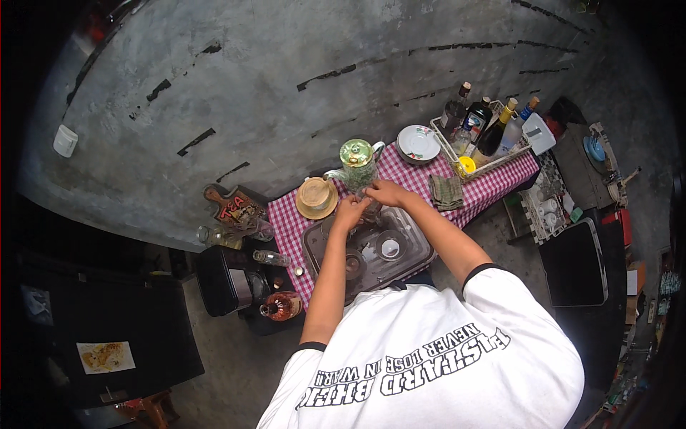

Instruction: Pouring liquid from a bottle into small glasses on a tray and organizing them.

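Note:
Both my hands meet over a clear glass [370,209] at the far edge of a grey tray [414,257]. My left hand [350,212] grips the glass from the left. My right hand [388,193] closes on its top from the right. Just behind the hands stands a glass teapot [357,166] with a green lid. In the tray sit a small cup with a white inside [390,248] and a darker cup [353,264]. The tray rests on a table with a red checked cloth [493,187].
A tan cup on a saucer [316,197] stands left of the teapot. A white plate [419,144], a folded green cloth [447,191] and a white basket of bottles [487,136] lie to the right. A black appliance [227,280] and an orange-capped bottle [281,306] sit at the left.

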{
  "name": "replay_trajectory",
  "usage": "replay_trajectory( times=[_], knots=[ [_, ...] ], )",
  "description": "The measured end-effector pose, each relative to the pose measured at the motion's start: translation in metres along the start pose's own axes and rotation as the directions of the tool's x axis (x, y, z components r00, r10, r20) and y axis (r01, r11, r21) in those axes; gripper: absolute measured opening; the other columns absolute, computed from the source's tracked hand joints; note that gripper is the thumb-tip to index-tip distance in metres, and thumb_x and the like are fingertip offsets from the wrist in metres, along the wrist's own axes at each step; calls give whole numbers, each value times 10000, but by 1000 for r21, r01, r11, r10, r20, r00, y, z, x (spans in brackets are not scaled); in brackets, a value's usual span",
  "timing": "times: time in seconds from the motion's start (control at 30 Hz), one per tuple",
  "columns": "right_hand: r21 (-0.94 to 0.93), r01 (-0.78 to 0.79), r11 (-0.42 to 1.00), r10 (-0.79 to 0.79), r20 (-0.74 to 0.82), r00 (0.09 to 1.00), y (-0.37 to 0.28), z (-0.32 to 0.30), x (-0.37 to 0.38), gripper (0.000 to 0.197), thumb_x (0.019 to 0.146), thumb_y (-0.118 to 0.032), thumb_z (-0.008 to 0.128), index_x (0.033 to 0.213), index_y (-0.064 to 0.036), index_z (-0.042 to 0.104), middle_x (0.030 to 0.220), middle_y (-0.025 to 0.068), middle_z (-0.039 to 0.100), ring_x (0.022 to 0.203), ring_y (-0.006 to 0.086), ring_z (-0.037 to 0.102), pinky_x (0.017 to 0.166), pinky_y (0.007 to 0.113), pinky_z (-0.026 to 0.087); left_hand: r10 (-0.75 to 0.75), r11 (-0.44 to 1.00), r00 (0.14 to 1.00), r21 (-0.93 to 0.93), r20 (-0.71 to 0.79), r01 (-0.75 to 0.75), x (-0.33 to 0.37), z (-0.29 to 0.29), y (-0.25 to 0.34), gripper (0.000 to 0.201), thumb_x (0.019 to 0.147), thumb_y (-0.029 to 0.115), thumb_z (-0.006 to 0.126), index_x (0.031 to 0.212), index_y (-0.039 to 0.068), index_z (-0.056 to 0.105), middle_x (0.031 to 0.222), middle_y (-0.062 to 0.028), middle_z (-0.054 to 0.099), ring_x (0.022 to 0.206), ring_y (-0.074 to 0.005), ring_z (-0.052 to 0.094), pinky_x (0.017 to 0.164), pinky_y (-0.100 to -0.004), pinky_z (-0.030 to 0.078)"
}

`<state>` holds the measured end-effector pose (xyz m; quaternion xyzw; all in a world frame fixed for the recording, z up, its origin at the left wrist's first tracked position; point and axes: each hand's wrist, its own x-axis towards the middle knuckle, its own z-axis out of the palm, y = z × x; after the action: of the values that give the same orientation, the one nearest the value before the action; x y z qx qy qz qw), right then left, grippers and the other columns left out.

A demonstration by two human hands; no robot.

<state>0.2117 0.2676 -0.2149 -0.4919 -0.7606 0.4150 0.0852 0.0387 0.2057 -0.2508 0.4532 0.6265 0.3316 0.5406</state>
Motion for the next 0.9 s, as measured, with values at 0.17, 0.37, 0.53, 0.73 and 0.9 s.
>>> replay_trajectory(
  times=[0.17, 0.37, 0.53, 0.73, 0.9],
  knots=[
    [52, -29, 998, 29, -1, 1000, 4, -1, 5, 658, 899, -546, 509, 1061, 76, 654, 997, 277, 689, 932, 367, 692, 837, 441, 513, -45, 999, 998, -7, 41, 45, 0, 0, 9, 447, 839, 456, 737, 922, 31, 626, 773, -54, 650, 635, -146, 616, 532, -291, 512],
    [48, -74, 996, 71, 70, 995, 0, -4, 12, 653, 917, -545, 476, 1040, 64, 677, 1063, 271, 678, 1012, 377, 661, 901, 450, 487, -92, 995, 994, 42, 53, 90, 6, -5, 12, 486, 861, 482, 706, 976, 15, 636, 803, -64, 670, 658, -157, 639, 546, -300, 519],
    [91, -51, 995, 41, 111, 993, 4, -5, 14, 633, 923, -526, 469, 1012, 63, 684, 1018, 263, 690, 973, 373, 676, 869, 455, 497, -142, 989, 989, 51, 53, 139, 0, -3, 19, 496, 871, 490, 692, 994, 12, 637, 819, -70, 665, 663, -164, 643, 561, -312, 526],
    [171, -110, 979, 67, 238, 969, 7, -13, 19, 598, 912, -486, 497, 1020, 74, 678, 1000, 289, 685, 987, 395, 677, 865, 453, 513, -178, 983, 984, 42, -4, 178, -6, 6, 27, 524, 872, 498, 689, 1007, -4, 618, 805, -60, 631, 659, -156, 601, 573, -316, 513],
    [122, -41, 992, 11, 239, 971, -2, -19, 19, 601, 891, -471, 518, 1045, 91, 664, 1041, 319, 667, 1018, 425, 656, 892, 463, 501, -103, 987, 993, 119, -52, 109, -11, 1, 23, 527, 858, 458, 724, 1044, -21, 604, 832, -52, 624, 704, -138, 581, 578, -296, 483]
  ],
)
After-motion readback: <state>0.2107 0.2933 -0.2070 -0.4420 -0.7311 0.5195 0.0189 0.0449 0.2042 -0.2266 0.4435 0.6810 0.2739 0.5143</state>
